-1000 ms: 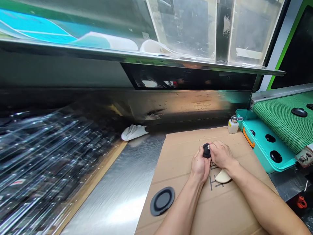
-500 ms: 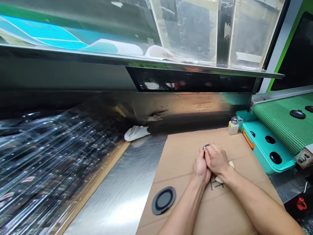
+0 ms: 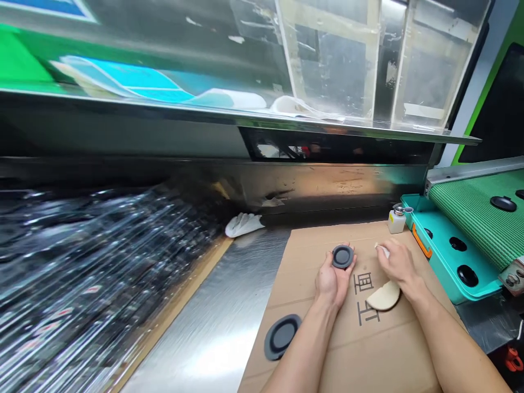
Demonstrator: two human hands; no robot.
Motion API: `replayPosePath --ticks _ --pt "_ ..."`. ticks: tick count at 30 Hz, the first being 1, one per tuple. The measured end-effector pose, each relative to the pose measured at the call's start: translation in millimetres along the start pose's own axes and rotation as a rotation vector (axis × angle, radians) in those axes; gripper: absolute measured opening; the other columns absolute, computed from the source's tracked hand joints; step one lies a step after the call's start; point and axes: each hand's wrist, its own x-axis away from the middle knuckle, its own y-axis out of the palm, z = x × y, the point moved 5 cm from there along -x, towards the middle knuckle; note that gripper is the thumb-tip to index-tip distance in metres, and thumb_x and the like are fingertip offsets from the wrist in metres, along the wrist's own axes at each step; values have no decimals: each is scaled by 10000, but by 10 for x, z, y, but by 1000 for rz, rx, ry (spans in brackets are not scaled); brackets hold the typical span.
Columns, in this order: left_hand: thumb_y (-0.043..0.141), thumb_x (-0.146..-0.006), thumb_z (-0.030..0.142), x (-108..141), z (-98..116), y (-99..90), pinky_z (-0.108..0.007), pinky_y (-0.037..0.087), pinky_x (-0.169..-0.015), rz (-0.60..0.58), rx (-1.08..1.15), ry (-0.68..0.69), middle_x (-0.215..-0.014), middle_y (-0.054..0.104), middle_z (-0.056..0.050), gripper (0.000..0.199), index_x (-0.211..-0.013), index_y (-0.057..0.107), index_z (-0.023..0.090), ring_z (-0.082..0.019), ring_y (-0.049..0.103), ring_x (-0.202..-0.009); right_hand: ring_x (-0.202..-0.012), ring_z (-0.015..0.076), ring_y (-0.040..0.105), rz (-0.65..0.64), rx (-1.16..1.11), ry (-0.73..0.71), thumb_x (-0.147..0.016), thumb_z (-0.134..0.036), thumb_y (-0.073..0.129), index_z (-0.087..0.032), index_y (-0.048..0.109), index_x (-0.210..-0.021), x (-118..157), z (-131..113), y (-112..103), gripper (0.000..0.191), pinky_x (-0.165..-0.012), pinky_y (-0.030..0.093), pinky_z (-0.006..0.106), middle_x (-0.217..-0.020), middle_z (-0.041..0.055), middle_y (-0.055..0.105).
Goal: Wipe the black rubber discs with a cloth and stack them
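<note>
My left hand (image 3: 331,281) holds a small round dark grey disc-shaped part (image 3: 343,256), its ringed face turned up. To the right, my right hand (image 3: 398,262) is closed in a pinch on a small white piece (image 3: 382,250), mostly hidden by the fingers; its kind cannot be made out. A cream, rounded flat pad (image 3: 383,297) lies on the cardboard (image 3: 323,349) by my right wrist. Left of my left forearm rests a larger dark grey oval part (image 3: 282,337) with a raised inner ring, partly covered by the arm.
A white pump bottle (image 3: 396,220) stands at the cardboard's far right corner. Beside it, a teal bin (image 3: 442,267) with black round parts sits under a green conveyor belt (image 3: 478,191). Plastic-wrapped goods (image 3: 102,273) and a white glove (image 3: 244,224) lie left.
My hands, together around the small grey part before, have come apart. The right has moved right with the white piece; the left keeps the part, now face up. The camera view has shifted.
</note>
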Motion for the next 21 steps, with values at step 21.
replayPosePath --ticks 21 --pt "437 -978 251 -54 -18 -8 -405 578 -913 7 55 -47 -1147 707 -175 267 -1109 644 144 -264 704 -1067 -1030 288 622 -433 190 -111 -871 -229 580 -191 675 -1042 178 -218 -15 200 -900 373 403 -1037 136 702"
